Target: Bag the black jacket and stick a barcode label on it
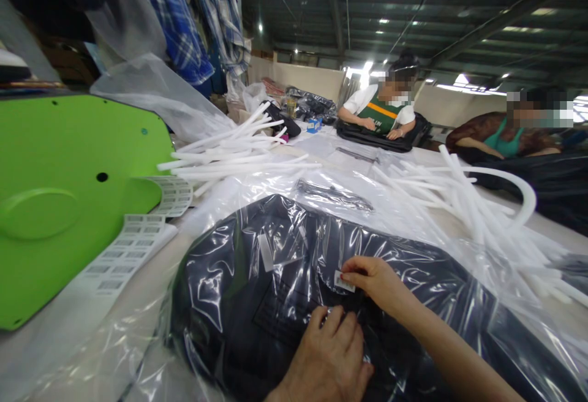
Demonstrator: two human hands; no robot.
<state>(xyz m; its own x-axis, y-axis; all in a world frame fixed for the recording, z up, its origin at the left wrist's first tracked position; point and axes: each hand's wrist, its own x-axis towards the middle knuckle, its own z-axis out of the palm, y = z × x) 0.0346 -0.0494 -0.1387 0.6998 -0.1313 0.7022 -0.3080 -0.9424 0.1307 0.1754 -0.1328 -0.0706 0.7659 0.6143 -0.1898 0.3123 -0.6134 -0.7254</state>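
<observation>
A dark folded garment point(220, 285) lies before me inside a clear plastic bag point(211, 310). Between the thumb and a finger of my right hand point(381, 285) is a small white barcode sticker point(340, 282), held against the bag's surface or just over it; I cannot tell which. Flat on the bag, a little nearer to me, rests my left hand point(328, 353) with its fingers slightly bent. A white tag point(265, 252) shows through the plastic farther left.
A strip of barcode stickers point(131, 246) trails from a green machine panel point(82, 151) on the left. White foam rods point(225, 157) lie behind the bag, with more rods point(478, 200) at right. Two people sit across the table by black items. Plaid shirts point(174, 16) hang at upper left.
</observation>
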